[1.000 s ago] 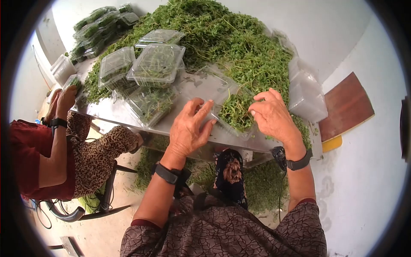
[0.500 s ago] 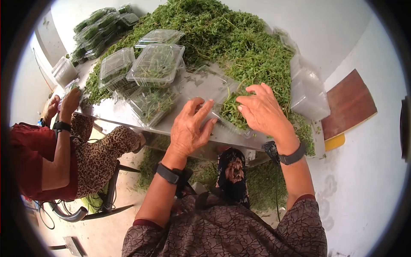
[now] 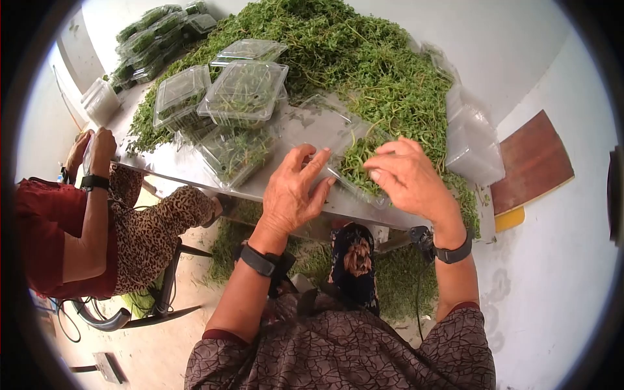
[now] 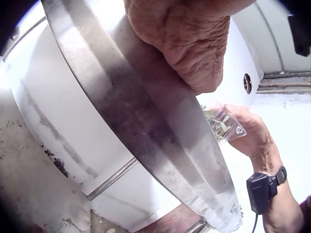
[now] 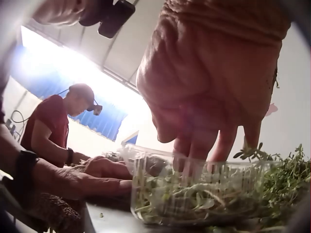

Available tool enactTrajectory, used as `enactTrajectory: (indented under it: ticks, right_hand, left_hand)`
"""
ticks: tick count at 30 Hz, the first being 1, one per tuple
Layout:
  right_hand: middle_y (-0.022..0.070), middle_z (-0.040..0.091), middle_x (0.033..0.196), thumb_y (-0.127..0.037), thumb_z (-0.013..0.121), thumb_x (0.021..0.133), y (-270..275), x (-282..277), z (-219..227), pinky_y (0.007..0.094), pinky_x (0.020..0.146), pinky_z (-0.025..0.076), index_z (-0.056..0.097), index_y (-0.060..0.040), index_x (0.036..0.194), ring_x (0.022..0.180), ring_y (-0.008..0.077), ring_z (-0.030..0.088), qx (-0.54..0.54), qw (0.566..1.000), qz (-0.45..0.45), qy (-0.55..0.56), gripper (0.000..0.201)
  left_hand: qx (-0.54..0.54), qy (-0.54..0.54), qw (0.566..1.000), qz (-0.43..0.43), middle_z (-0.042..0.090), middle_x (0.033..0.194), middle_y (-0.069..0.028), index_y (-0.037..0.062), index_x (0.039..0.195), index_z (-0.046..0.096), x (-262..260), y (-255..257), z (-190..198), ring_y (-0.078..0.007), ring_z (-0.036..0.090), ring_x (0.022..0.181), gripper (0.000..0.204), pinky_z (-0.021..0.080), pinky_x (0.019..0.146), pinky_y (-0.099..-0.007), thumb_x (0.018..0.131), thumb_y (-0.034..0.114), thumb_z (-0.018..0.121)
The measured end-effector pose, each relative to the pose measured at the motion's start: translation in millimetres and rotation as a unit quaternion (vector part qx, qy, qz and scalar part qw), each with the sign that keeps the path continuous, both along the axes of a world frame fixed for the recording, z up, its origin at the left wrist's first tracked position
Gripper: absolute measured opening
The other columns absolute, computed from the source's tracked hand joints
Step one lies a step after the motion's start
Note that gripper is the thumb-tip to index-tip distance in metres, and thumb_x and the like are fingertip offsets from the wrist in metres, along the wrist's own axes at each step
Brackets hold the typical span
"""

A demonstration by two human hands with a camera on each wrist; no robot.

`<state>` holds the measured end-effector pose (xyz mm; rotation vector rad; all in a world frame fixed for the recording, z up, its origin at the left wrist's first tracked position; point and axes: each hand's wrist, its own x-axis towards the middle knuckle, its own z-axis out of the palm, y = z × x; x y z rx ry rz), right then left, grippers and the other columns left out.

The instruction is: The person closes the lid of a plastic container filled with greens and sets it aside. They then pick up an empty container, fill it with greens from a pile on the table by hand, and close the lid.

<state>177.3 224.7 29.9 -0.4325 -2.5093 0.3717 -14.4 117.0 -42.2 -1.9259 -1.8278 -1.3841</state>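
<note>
**Both hands at an open clamshell of greens**

A clear, thin-walled plastic clamshell (image 3: 354,166) lies open at the near edge of the bench (image 3: 273,188), its tray partly filled with leafy green sprigs and its hinged lid lying flat beside it. The right hand (image 3: 409,179) is over the tray, its fingers (image 5: 192,150) bent and reaching down into the greens; the right wrist view shows the tips behind the glossy tray wall, though whether they pinch any stems cannot be told. The left hand (image 3: 292,192) rests flat on the lid side with fingers straight and slightly spread, touching the plastic.

Behind the tray rises a big loose heap of herbs (image 3: 364,58). To the left stand filled, closed clamshells (image 3: 244,91), stacked unevenly. The bench top is smooth, dull grey metal. A second person (image 3: 78,227) sits at the left end, partly cut off. No writing is legible anywhere.
</note>
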Motion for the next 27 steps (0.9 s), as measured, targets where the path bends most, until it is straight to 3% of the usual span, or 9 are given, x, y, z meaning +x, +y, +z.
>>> enactTrajectory:
  ticks: [5,9,11,17,22,27]
  right_hand:
    - [0.0105,0.066,0.083,-0.013,0.064,0.080,5.6,-0.8,-3.0,0.0426,0.098,0.039,0.070,-0.0038,0.086,0.092,0.0263,0.060,0.007,0.998,0.028,-0.061,0.013]
    - [0.0105,0.067,0.083,-0.013,0.064,0.080,-2.2,1.5,5.6,0.0452,0.101,0.037,0.070,-0.0040,0.086,0.094,0.0267,0.059,0.036,0.999,0.010,-0.034,0.013]
    - [0.0125,0.065,0.094,-0.012,0.066,0.079,-8.5,5.6,9.5,0.0464,0.107,0.032,0.071,-0.0047,0.091,0.103,0.0283,0.057,-0.023,0.999,0.012,-0.043,0.015]
    - [0.0124,0.066,0.096,-0.017,0.069,0.080,-14.9,5.3,-14.6,0.0503,0.107,0.031,0.071,-0.0060,0.097,0.107,0.0287,0.057,-0.031,0.997,-0.001,-0.066,0.020]
    - [0.0123,0.068,0.095,-0.029,0.071,0.079,-25.7,7.6,-16.7,0.0512,0.107,0.030,0.071,-0.0030,0.097,0.110,0.0309,0.056,-0.034,0.999,0.001,-0.041,0.031]
    - [0.0127,0.067,0.101,-0.026,0.071,0.077,-31.5,10.0,-22.2,0.0509,0.108,0.028,0.068,-0.0002,0.100,0.113,0.0314,0.054,-0.030,0.999,0.005,-0.034,0.035]
  left_hand:
    - [-0.010,-0.008,1.000,0.002,0.056,0.108,-0.0133,0.0086,0.119,0.061,0.4,-1.0,-0.3,-0.0324,0.060,0.088,0.046,0.052,0.074,-0.0389,0.075,0.011,0.070]
    - [-0.013,-0.011,1.000,0.006,0.055,0.108,-0.0132,0.0087,0.120,0.060,0.7,0.7,0.8,-0.0323,0.060,0.088,0.046,0.052,0.073,-0.0387,0.074,0.012,0.071]
    - [-0.015,-0.013,1.000,0.010,0.055,0.108,-0.0131,0.0088,0.120,0.060,0.6,-0.4,-1.0,-0.0323,0.060,0.087,0.047,0.052,0.073,-0.0388,0.074,0.012,0.071]
    - [-0.003,0.008,1.000,0.000,0.055,0.108,-0.0135,0.0076,0.121,0.059,-0.4,0.4,-1.0,-0.0329,0.059,0.090,0.049,0.052,0.074,-0.0394,0.074,0.012,0.071]
    - [0.013,0.018,1.000,-0.002,0.052,0.119,-0.0150,0.0069,0.124,0.057,-1.1,0.5,-3.1,-0.0319,0.059,0.091,0.053,0.051,0.075,-0.0402,0.073,0.013,0.072]
    - [0.012,-0.008,1.000,-0.007,0.050,0.126,-0.0146,0.0076,0.126,0.057,1.2,-4.6,-3.4,-0.0299,0.059,0.094,0.056,0.050,0.077,-0.0390,0.073,0.013,0.072]
